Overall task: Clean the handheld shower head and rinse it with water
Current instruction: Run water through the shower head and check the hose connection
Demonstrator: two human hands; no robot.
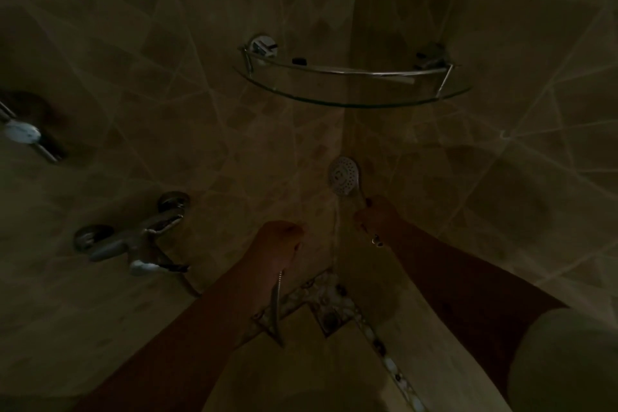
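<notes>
Shower head (343,175) clamped in right hand (374,216) grip; left hand (279,239) fisted, contents unclear.

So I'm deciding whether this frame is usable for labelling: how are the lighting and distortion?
Head view: very dim and brownish overall; forearms nearly black; only the round white perforated shower head in the right hand, the chrome wall mixer tap and the curved glass corner shelf catch highlights; wide-angle bending curves the tile lines; detail is soft and noisy.

Shower head (343,176) handle inside right hand (376,215); left hand (279,239) grip unclear, v. dark.
</notes>
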